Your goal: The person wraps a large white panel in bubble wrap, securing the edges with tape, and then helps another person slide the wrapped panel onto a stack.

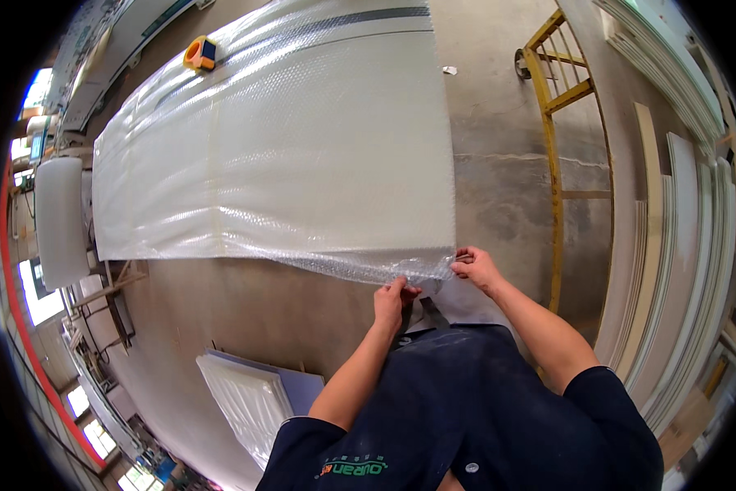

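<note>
A large flat panel lies in front of me under a sheet of clear bubble wrap (327,147). At its near right corner both my hands are on the loose edge of the wrap. My left hand (392,301) pinches the overhanging edge, with its fingers closed. A little higher and to the right, my right hand (476,267) grips the corner of the wrap between thumb and fingers. An orange and dark blue tape dispenser (199,54) rests on top of the wrap toward the far left.
A yellow metal frame cart (554,172) stands to the right, beyond it several stacked boards (679,245). A thick roll of bubble wrap (62,221) is past the panel's left end. Plastic-wrapped panels (249,401) lean low at the left. A white scrap (450,71) lies on the floor.
</note>
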`<state>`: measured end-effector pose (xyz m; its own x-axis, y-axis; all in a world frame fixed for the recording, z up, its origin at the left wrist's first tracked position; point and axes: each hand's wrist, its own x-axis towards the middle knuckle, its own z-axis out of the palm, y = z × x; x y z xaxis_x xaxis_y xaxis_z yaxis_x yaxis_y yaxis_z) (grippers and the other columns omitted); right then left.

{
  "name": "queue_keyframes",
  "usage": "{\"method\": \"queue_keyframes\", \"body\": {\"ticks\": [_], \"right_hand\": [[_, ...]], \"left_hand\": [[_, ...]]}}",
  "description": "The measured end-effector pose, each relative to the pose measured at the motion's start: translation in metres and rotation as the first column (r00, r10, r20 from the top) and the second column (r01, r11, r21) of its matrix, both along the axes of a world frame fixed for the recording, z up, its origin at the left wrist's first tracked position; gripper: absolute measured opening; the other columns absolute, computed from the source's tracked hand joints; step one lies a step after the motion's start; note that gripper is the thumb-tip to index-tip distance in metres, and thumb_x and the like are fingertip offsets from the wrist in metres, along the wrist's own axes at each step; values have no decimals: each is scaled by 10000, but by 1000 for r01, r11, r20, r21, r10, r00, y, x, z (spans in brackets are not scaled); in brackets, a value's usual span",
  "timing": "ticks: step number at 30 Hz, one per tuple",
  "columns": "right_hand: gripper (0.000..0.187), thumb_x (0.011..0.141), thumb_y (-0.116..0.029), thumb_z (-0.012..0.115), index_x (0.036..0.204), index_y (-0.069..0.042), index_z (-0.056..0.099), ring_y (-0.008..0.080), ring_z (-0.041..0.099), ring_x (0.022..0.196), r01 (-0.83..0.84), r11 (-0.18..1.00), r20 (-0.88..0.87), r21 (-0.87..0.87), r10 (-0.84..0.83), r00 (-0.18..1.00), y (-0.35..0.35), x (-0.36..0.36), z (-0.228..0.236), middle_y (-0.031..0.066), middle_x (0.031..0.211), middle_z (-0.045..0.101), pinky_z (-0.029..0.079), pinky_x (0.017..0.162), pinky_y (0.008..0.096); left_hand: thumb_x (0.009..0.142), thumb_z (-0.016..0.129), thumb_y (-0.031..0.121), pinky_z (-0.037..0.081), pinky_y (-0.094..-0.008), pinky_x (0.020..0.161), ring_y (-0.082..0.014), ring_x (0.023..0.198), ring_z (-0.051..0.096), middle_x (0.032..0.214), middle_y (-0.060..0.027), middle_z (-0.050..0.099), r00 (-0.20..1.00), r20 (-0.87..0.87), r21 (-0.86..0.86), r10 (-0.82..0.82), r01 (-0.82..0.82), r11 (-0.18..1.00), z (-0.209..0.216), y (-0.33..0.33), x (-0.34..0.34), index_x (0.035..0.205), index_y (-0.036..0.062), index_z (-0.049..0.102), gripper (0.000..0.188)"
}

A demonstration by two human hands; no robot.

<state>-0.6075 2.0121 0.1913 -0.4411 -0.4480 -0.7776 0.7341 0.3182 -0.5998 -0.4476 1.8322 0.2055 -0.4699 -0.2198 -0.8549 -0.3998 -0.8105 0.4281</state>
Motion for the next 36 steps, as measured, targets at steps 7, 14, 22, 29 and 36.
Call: {"method": "queue_keyframes", "body": {"ticks": [7, 14, 22, 29, 36], "right_hand": [[225, 882, -143, 613, 1069, -40, 543, 159, 639, 688, 19, 999, 305, -26, -10, 952, -1, -19, 24, 66, 861, 643, 540, 666, 287], [123, 898, -153, 591, 986, -76, 554, 87, 529, 519, 0, 999, 334, -42, 14, 943, 12, -10, 5, 49, 770, 635, 418, 490, 222], [151, 880, -178, 641, 977, -75, 590, 112, 601, 706, 41, 998, 232, 46, -50, 971, 3, -18, -2, 14, 857, 626, 491, 603, 227], [298, 872, -199, 648, 1125, -55, 584, 103, 585, 832, -120, 990, 170, 68, 108, 980, 12, -26, 10, 13, 953, 622, 481, 699, 253], [313, 883, -216, 640, 1161, -79, 598, 117, 587, 882, 30, 999, 312, -24, -21, 950, 14, -17, -5, -11, 978, 638, 478, 773, 304]], "left_hand": [[875, 574, 84, 531, -338, 771, -198, 827, 641, 881, -90, 634, 991, -99, -38, 95, -99, 994, -20, 23, -24, 954, 1, 579, 115], [904, 472, 94, 546, -331, 562, -228, 560, 624, 718, -171, 626, 999, -10, -171, -48, 45, 984, -25, 47, -35, 950, -75, 503, 178], [882, 505, 52, 510, -367, 809, -209, 857, 631, 960, -71, 627, 976, -3, 193, 216, -211, 958, -20, 57, -42, 1083, 38, 539, 205], [892, 538, 101, 515, -360, 587, -200, 592, 588, 664, -54, 567, 974, -79, 360, 211, -169, 917, -15, 88, -45, 1025, 26, 540, 153], [891, 539, 150, 478, -311, 568, -176, 555, 564, 633, -46, 550, 999, -31, 242, 30, -21, 970, 1, 74, -25, 981, 40, 541, 141]]}}
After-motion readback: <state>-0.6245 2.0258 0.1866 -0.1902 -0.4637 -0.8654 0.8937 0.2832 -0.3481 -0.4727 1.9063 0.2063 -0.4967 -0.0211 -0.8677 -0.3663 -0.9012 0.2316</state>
